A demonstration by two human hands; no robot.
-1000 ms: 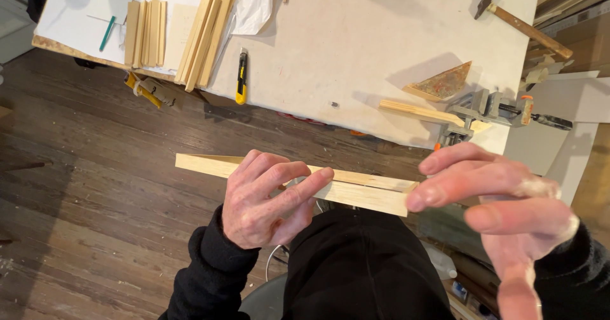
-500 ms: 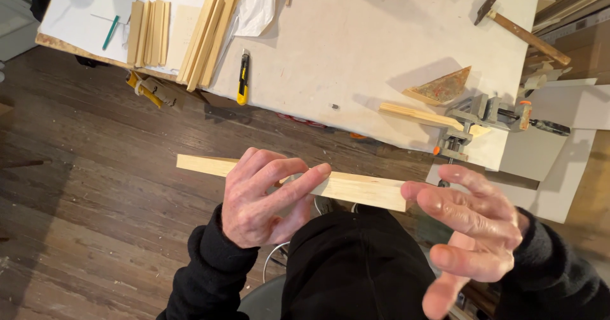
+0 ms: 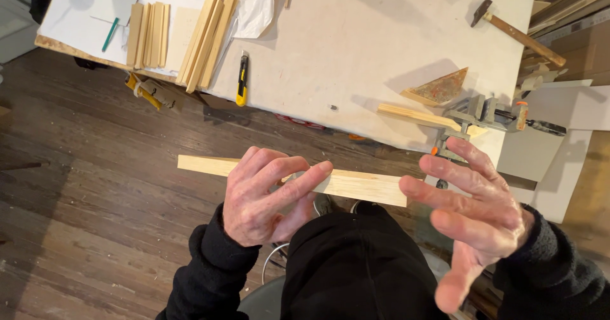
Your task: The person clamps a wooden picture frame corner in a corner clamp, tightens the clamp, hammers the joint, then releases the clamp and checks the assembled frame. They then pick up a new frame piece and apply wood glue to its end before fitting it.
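A person holds a wood strip over the lap, in front of the bench.

Nearest to us, the left hand [image 3: 270,196] has its fingers [image 3: 298,179] closed around the middle of a long pale wood strip [image 3: 362,186], which lies level above the dark wooden floor [image 3: 76,218]. The right hand [image 3: 476,215] is just beside the right end of the strip, its fingers spread open and holding nothing. Further away stands the white bench [image 3: 356,34]. On it are a yellow utility knife [image 3: 242,79], stacks of wood slats [image 3: 184,34], a triangular wood piece [image 3: 438,88], a metal clamp [image 3: 483,113] gripping another strip, and a hammer [image 3: 515,33] at the far right.
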